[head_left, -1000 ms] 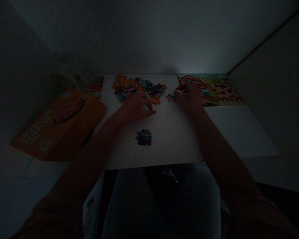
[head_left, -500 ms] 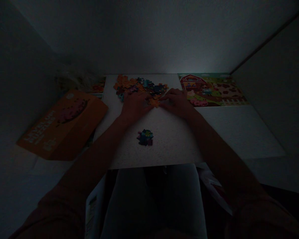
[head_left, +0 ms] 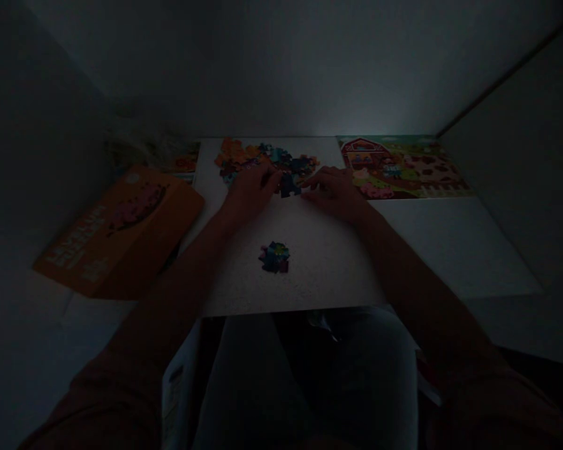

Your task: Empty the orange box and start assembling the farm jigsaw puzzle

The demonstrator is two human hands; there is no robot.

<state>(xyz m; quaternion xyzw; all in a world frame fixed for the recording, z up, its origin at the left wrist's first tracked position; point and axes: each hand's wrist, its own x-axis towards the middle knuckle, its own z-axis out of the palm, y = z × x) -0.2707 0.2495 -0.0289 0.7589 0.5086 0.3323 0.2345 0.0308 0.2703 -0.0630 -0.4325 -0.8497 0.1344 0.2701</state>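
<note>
In the dim head view, a dark blue jigsaw puzzle piece point(head_left: 289, 186) is between my two hands at the near edge of a loose puzzle pile point(head_left: 237, 154). My left hand point(head_left: 253, 189) is closed, its fingertips at the piece's left side. From the right, the thumb and index finger of my right hand point(head_left: 332, 191) pinch the piece's edge. Orange backs and teal or dark picture faces mix in the pile, partly hidden behind my left hand. Nearer to me lies a small joined cluster of puzzle pieces point(head_left: 274, 257), mostly blue with pink and yellow-green parts.
An orange puzzle box point(head_left: 122, 234) lies at the left of the white table point(head_left: 323, 269). At the back right is a farm picture point(head_left: 398, 169) with a barn and a cow. Crumpled clear plastic point(head_left: 143, 147) sits behind the box. A wall borders the table's back.
Between my fingertips an orange surface showed before; now a dark blue one shows there. My left hand has shifted slightly. The cluster stays in place, and my right leg has moved outward.
</note>
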